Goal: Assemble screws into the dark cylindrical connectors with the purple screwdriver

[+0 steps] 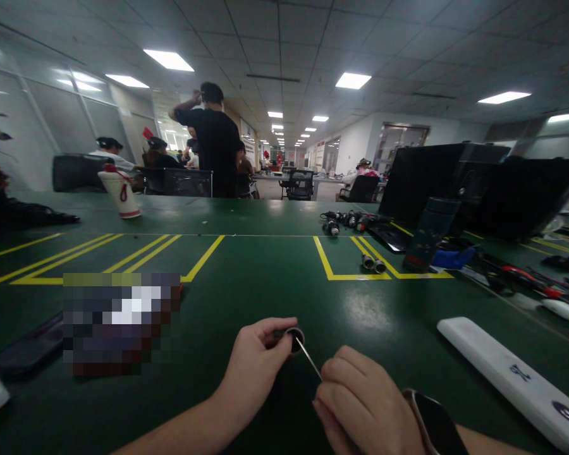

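Note:
Between its thumb and fingers, my left hand pinches a small round metal connector shell, its open end turned toward my right side. My right hand is closed around a tool with a thin metal shaft, and its handle is hidden in the fist. The shaft's tip reaches into the opening of the connector shell. Exactly what the tip touches inside cannot be seen. Both hands are just above the green tabletop, near its front.
Two similar metal connectors lie inside yellow tape lines. Several black-and-silver parts sit farther back. A dark bottle and black monitors stand right; a long white case lies nearer. Left are a cup and a phone.

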Demonstrator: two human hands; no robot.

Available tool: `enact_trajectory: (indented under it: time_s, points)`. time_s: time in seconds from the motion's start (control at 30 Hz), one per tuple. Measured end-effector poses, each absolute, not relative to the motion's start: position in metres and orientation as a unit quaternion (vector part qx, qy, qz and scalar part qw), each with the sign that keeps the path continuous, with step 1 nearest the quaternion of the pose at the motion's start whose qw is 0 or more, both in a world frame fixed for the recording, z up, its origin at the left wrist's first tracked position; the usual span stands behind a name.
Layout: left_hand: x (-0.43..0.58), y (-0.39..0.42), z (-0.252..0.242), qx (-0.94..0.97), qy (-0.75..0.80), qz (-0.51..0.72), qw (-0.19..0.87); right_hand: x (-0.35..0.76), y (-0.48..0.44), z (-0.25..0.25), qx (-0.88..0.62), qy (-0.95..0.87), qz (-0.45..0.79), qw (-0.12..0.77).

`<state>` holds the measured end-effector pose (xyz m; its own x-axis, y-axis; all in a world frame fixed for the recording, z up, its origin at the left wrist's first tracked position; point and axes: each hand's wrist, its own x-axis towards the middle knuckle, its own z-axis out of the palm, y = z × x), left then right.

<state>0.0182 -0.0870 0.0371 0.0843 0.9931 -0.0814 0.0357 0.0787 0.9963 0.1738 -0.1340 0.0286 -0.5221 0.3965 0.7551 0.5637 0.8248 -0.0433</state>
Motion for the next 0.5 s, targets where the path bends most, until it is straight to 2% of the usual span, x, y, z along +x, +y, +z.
enact_trajectory:
  time_s: [0.5]
  points:
    - [0.0163,-0.0852,0.0377,0.504,0.504,0.444,0.544,0.1797,-0.1339,0.0369,-0.257,-0.875,-0.067,0.404]
